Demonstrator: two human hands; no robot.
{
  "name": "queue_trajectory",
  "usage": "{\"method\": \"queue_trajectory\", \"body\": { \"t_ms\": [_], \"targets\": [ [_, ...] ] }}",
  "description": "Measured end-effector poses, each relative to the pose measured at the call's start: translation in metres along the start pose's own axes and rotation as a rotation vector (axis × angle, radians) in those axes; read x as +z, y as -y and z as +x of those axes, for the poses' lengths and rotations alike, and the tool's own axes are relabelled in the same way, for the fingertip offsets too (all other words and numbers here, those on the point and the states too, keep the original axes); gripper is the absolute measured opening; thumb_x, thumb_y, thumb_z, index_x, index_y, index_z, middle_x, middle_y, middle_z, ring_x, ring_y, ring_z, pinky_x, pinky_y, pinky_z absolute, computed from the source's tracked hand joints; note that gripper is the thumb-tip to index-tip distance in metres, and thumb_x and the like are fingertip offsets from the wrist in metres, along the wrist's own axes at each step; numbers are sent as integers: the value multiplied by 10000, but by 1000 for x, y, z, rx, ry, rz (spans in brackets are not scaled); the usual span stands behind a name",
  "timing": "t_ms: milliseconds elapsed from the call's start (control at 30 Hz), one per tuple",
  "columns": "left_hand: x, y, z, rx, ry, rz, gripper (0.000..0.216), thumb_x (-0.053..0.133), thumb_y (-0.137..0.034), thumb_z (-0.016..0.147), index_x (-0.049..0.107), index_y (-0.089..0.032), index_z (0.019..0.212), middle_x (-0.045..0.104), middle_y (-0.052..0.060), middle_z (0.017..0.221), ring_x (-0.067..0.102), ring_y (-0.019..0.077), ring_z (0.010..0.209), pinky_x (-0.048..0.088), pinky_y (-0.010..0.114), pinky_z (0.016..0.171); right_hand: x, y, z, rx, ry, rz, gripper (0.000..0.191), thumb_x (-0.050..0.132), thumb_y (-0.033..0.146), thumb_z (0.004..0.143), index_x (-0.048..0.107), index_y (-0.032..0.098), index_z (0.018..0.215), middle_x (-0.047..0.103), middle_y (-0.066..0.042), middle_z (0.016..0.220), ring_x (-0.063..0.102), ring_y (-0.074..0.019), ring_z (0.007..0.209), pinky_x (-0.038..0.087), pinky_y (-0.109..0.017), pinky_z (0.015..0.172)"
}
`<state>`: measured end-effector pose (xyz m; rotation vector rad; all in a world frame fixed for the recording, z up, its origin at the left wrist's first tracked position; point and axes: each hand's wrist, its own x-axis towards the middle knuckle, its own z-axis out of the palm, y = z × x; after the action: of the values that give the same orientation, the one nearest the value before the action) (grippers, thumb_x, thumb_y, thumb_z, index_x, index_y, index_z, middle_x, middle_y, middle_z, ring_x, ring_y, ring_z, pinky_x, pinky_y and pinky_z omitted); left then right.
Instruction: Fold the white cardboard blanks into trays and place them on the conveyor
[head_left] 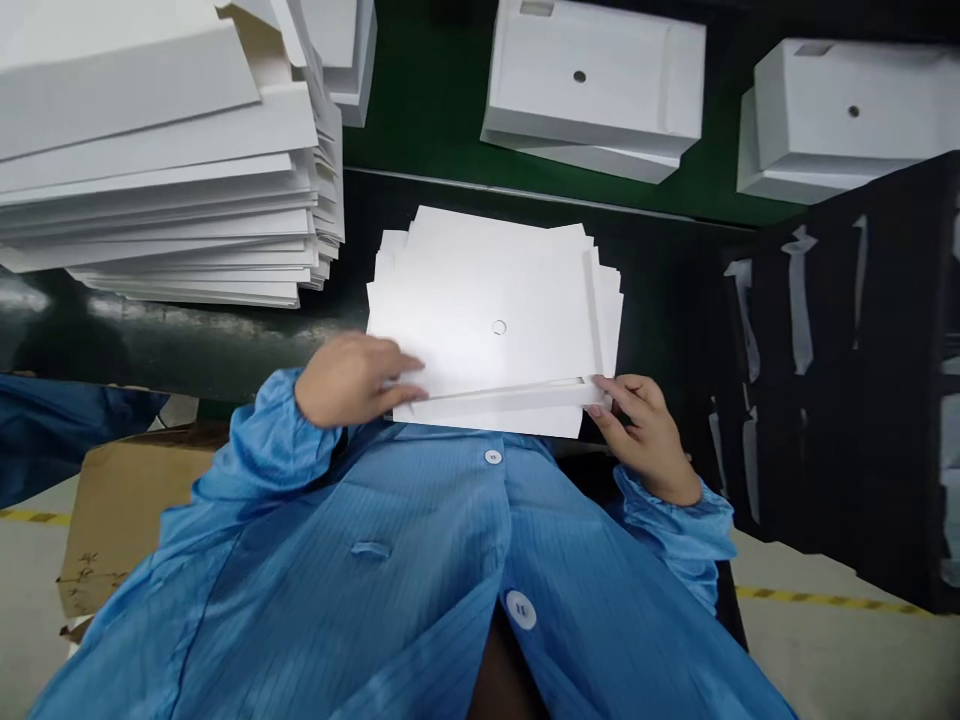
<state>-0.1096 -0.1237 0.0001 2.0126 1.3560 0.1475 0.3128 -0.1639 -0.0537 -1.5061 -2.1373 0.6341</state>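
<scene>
A flat white cardboard box blank (495, 270) with a small round hole near its middle lies before me, on top of other white sheets whose corners stick out around it. Along its near edge a narrow flap (502, 398) is folded up. My left hand (356, 380), slightly blurred, grips the near left corner, thumb below the flap and fingers over the sheet. At the near right corner my right hand (641, 425) pinches the flap's end between thumb and fingers.
A tall stack of white cardboard (165, 200) stands at the left. White boxes (600, 70) with round holes sit at the back on the green surface (427, 100), more white boxes (862, 110) at far right. A black divided case (832, 400) rises on the right. A brown carton (135, 510) is lower left.
</scene>
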Motion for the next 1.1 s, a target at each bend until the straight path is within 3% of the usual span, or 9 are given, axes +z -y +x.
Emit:
{"method": "queue_trajectory", "body": {
  "t_ms": [100, 267, 367, 467, 567, 733, 867, 1100],
  "targets": [
    [24, 6, -25, 39, -23, 79, 494, 647, -617, 831, 740, -265, 1165, 697, 108, 1030, 640, 294, 988, 492, 439, 907, 0, 0, 6, -7, 60, -6, 485, 572, 414, 950, 563, 307, 1423, 555, -83, 1062, 615, -245, 978, 558, -420, 847],
    [46, 5, -32, 68, -183, 160, 350, 595, -538, 904, 754, -320, 1128, 687, 95, 1004, 624, 278, 947, 466, 467, 869, -4, 5, 22, -17, 108, -50, 389, 482, 405, 998, 629, 286, 1338, 611, -75, 978, 622, -233, 890, 546, -398, 791],
    [46, 4, -30, 96, -222, 159, 280, 580, -485, 919, 765, -339, 1072, 696, 81, 1002, 632, 277, 944, 451, 479, 875, -13, 7, 34, -53, 184, -155, 389, 457, 403, 1011, 642, 274, 1327, 604, -79, 971, 608, -238, 907, 531, -391, 799],
    [43, 7, -26, 132, -226, 158, 270, 577, -474, 923, 767, -329, 1048, 706, 87, 1006, 638, 287, 946, 441, 497, 869, -25, 2, 49, -78, 216, -271, 417, 549, 453, 967, 648, 280, 1333, 555, -89, 1011, 575, -247, 926, 521, -399, 823],
    [41, 9, -23, 144, -224, 154, 257, 567, -474, 928, 769, -338, 1012, 707, 72, 994, 646, 292, 942, 437, 505, 857, -32, -7, 65, -147, 248, -248, 345, 643, 466, 911, 730, 288, 1194, 516, -90, 1051, 548, -256, 982, 512, -404, 856],
    [40, 10, -20, 128, -230, 146, 243, 540, -480, 938, 755, -367, 954, 720, 39, 1001, 655, 288, 955, 425, 487, 840, -27, -15, 80, -220, 254, -175, 221, 649, 399, 911, 777, 252, 1014, 496, -84, 1028, 528, -254, 1007, 494, -409, 886],
    [38, 9, -17, 106, -231, 126, 258, 529, -476, 940, 755, -354, 928, 727, 27, 1009, 657, 278, 968, 408, 473, 862, -26, -16, 80, -215, 276, -138, 228, 625, 369, 919, 761, 237, 1045, 495, -88, 1031, 527, -247, 978, 501, -414, 884],
    [29, 3, -17, 18, -163, 143, 301, 538, -484, 929, 768, -297, 978, 727, 15, 1053, 648, 240, 1028, 384, 398, 922, -34, -20, 86, -218, 364, -153, 430, 740, 520, 815, 715, 236, 1137, 467, -110, 1117, 492, -299, 1099, 485, -457, 957]
  ]
}}
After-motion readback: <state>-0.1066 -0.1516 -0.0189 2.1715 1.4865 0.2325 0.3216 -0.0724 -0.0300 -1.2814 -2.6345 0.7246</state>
